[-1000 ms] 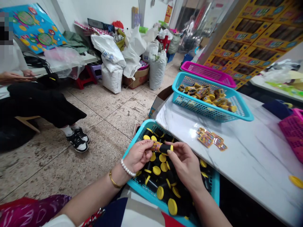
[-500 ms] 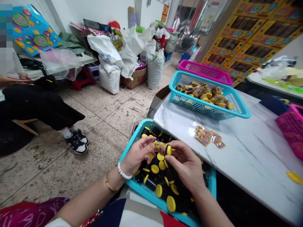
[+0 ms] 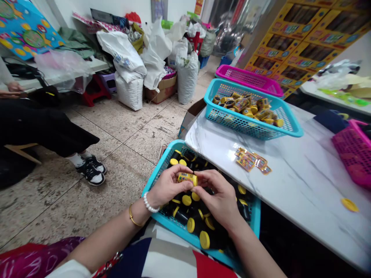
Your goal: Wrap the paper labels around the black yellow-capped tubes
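Both hands hold one small bottle (image 3: 187, 178) with a yellow cap and a colourful label wrapped round it. My left hand (image 3: 168, 187) pinches its left end; my right hand (image 3: 217, 195) grips the capped right end. They hover over a teal basket (image 3: 255, 220) on my lap, filled with several black bottles with yellow caps (image 3: 191, 216). A small pile of loose labels (image 3: 251, 161) lies on the white marble table (image 3: 304, 189) just beyond my right hand.
A second teal basket (image 3: 290, 129) of labelled bottles stands further back on the table, a pink basket (image 3: 249, 79) behind it, another pink one (image 3: 352, 154) at right. A loose yellow cap (image 3: 349, 204) lies near the table edge. A seated person (image 3: 43, 127) is at left; bags (image 3: 130, 73) line the wall.
The label now covers the whole bottle where black showed a second ago. My hands have drawn closer together around it and sunk slightly toward the basket. The view has shifted a little.
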A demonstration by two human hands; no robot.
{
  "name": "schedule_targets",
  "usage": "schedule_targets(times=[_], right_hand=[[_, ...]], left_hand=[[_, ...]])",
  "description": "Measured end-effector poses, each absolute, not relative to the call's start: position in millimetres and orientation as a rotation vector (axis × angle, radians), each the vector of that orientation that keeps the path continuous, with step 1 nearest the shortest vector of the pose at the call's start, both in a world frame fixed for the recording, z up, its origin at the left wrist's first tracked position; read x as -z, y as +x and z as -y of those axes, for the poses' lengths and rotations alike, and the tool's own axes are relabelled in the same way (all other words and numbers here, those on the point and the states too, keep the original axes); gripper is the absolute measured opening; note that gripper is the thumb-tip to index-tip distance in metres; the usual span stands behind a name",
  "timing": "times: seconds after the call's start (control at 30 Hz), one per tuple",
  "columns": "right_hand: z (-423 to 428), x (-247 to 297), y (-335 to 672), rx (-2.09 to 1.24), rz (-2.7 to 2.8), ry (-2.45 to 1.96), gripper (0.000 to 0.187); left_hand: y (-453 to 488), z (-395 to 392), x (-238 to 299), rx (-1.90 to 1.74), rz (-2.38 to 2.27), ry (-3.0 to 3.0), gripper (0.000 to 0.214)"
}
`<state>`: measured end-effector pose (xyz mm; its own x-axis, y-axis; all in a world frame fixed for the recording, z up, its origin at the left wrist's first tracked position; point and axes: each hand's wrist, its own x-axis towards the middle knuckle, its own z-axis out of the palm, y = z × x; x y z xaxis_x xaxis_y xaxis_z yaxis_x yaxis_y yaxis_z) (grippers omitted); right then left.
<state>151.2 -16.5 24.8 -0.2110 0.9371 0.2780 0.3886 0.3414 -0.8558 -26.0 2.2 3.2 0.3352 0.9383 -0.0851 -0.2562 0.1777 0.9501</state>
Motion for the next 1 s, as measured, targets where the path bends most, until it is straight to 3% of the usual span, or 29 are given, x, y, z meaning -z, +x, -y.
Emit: schedule_targets(times=[0.3, 0.5, 0.77, 1.0], right_hand=[[7, -21, 161, -1.459, 1.467, -1.043, 0.023], [10, -13, 159, -1.453, 1.275, -1.013, 0.010], [11, -15, 159, -1.152, 1.506, -0.996, 0.008], [12, -12, 156, -1.087, 1.608, -0.978, 0.016]], left_hand=[[-23, -2, 1, -0.814, -0.714, 0.937, 0.040], [-22, -2, 8, -0.773, -0.532, 0.779, 0.043], [-22, -4, 8, -0.721, -0.562, 0.711, 0.044], [-19, -7, 10, -0.761, -0.669, 0.702, 0.045]])
